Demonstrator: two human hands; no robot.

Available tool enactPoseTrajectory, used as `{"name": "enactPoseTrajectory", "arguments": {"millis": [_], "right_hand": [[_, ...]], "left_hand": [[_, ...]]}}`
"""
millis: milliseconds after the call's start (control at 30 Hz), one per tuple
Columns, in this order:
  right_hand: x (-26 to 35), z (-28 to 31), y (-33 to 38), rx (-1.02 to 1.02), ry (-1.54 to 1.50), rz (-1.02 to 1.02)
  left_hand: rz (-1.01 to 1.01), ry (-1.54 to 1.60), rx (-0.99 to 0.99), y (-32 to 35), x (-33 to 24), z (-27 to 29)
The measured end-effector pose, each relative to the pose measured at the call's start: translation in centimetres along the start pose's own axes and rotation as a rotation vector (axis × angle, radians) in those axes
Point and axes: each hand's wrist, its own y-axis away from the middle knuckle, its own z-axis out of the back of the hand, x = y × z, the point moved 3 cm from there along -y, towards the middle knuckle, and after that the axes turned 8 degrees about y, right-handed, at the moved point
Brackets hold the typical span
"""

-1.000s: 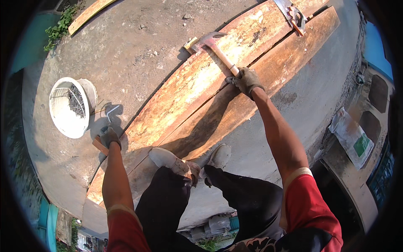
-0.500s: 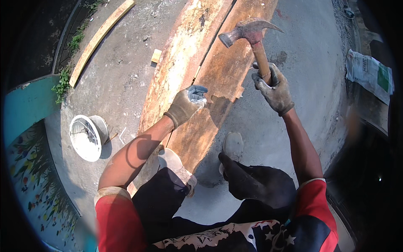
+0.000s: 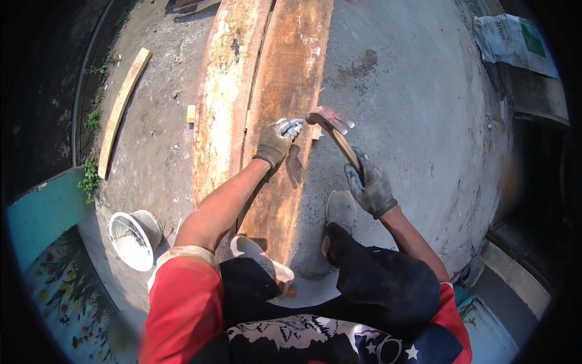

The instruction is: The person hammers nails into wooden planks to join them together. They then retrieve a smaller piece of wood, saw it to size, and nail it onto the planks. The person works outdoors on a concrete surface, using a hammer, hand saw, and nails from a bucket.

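Note:
My right hand (image 3: 371, 187), in a grey-coated work glove, is closed around the wooden handle of a claw hammer (image 3: 339, 141). The hammer's head, blurred at the claw, is low beside the right edge of a weathered plank (image 3: 285, 67). Over that plank is my gloved left hand (image 3: 277, 142), fingers pinched together right by the hammer's striking face. Whatever sits in the pinch is too small to make out. A second, paler plank (image 3: 219, 97) lies alongside to the left, with a narrow dark gap between the two.
My left shoe (image 3: 257, 252) is at the planks' near end, my right shoe (image 3: 341, 209) on the concrete. At left are a white bucket (image 3: 132, 239), a small wood block (image 3: 191, 113) and a long thin batten (image 3: 124, 112). A white-and-green sack (image 3: 515, 42) lies far right.
The hammer has swung down and left from its raised position to beside my left fingers. My left hand has shifted onto the right plank, and the whole view has turned a little.

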Motion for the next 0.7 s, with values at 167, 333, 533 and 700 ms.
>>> {"name": "enactPoseTrajectory", "arguments": {"millis": [167,333,533,700], "right_hand": [[1.1,-1.1,-0.8,-0.026,0.067,0.136],[-0.2,-3.7,-1.5,0.071,0.11,0.14],[-1.7,-4.9,-0.9,0.056,0.046,0.074],[0.3,0.6,-0.7,0.226,-0.583,-0.681]], "left_hand": [[0.162,0.01,0.067,-0.5,1.4,0.3],[0.066,-0.078,0.069,-0.5,0.9,0.5],[-0.003,-0.119,0.1,-0.7,0.5,0.8],[-0.066,-0.408,0.097,0.8,0.1,7.8]]}}
